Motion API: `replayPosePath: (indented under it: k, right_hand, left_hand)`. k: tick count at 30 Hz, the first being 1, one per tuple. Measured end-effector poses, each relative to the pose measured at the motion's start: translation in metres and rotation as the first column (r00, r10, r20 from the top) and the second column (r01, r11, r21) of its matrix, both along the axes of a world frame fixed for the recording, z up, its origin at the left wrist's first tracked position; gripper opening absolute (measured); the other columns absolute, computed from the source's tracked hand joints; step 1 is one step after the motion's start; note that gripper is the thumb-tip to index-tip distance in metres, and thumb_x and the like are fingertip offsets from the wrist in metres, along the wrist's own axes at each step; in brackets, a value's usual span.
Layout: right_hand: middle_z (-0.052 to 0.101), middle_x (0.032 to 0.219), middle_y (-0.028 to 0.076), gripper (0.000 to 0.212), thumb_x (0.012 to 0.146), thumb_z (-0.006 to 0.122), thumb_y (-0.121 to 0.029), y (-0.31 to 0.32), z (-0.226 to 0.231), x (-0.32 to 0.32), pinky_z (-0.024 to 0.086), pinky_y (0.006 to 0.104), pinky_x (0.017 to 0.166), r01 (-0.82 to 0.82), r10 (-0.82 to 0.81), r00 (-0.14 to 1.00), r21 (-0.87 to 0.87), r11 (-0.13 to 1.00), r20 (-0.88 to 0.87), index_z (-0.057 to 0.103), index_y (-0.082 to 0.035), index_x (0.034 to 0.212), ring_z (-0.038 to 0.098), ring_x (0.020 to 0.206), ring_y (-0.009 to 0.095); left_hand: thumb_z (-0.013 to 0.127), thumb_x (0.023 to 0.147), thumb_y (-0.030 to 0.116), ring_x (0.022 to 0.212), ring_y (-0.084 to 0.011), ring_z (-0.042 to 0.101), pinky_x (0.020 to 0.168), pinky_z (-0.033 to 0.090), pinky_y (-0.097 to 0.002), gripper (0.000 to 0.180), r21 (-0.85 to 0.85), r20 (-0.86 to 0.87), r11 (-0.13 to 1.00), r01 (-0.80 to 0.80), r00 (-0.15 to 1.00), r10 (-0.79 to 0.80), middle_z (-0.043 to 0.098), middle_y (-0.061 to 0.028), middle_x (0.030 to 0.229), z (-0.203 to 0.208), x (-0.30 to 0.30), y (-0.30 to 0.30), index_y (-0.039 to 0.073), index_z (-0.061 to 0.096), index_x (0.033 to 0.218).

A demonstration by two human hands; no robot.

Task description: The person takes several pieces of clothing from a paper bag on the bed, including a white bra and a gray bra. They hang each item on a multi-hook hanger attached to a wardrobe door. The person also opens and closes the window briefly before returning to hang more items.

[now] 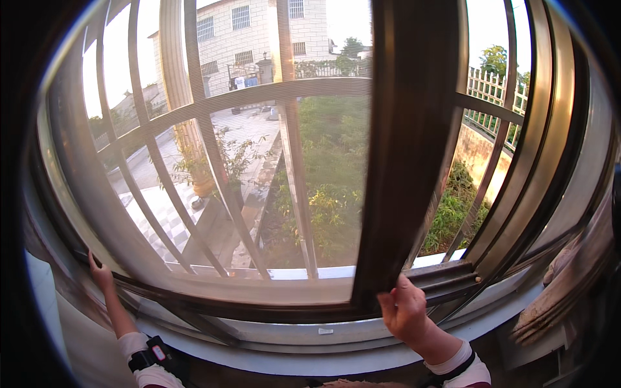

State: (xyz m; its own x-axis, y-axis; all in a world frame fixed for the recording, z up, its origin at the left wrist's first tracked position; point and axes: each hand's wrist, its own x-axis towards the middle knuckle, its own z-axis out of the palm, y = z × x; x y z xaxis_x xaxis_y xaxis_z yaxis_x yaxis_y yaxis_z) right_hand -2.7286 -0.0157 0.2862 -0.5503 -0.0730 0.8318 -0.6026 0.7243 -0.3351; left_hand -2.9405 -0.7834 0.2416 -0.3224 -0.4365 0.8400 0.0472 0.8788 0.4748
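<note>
A sliding window screen [333,161] with fine mesh and a dark metal frame stands upright in front of me. My right hand [404,310] grips the lower end of its wide right stile [409,149], the fingers curled round the edge. Far to the left, my left hand [100,275] holds the screen frame's lower left edge; one finger points up along it, and the others are partly hidden. Beneath the panel runs the window track [440,278], exposed to the right of the screen.
Metal security bars [242,97] cross the opening behind the mesh. Below lies a pale sill [272,355] with a small white piece [325,331] above it. A bunched curtain [550,304] hangs at right, and a pale curtain [84,330] at left. Outside are plants and a building [259,35].
</note>
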Motion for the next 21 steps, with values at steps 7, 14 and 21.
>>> replayPosePath:
  k: [7, 14, 21]
  right_hand:
    - [0.056, 0.075, 0.014, 0.05, 0.08, 0.059, -0.009, -0.084, 0.007, -0.035, 0.047, 0.0307, 0.056, -0.14, 0.151, 0.988, 0.223, 0.965, -0.031, 0.039, 0.01, 0.121, 0.058, 0.065, 0.023]
    - [0.056, 0.073, 0.012, 0.049, 0.083, 0.054, -0.014, -0.183, 0.001, -0.069, 0.047, 0.0315, 0.056, -0.202, 0.209, 0.978, 0.258, 0.945, 0.001, 0.038, 0.009, 0.123, 0.058, 0.066, 0.022]
    - [0.058, 0.075, 0.012, 0.057, 0.083, 0.053, -0.015, -0.251, -0.006, -0.091, 0.048, 0.033, 0.051, -0.282, 0.265, 0.959, 0.236, 0.93, 0.1, 0.029, 0.006, 0.13, 0.061, 0.066, 0.024]
  left_hand:
    - [0.043, 0.088, 0.005, 0.108, -0.0187, 0.049, 0.087, 0.039, -0.0284, 0.034, 0.135, -0.139, 0.985, 0.104, 0.987, -0.085, 0.051, -0.0091, 0.121, 0.029, 0.029, 0.064, 0.005, 0.047, 0.122]
    - [0.045, 0.09, 0.004, 0.103, -0.0217, 0.052, 0.084, 0.042, -0.0321, 0.025, -0.264, -0.264, 0.958, 0.112, 0.947, -0.183, 0.053, -0.0097, 0.116, 0.082, 0.098, 0.24, 0.003, 0.051, 0.114]
    - [0.047, 0.084, -0.003, 0.093, -0.0308, 0.052, 0.081, 0.043, -0.0395, 0.015, -0.651, -0.352, 0.753, 0.089, 0.844, -0.405, 0.054, -0.017, 0.103, 0.094, 0.151, 0.349, 0.0, 0.051, 0.098]
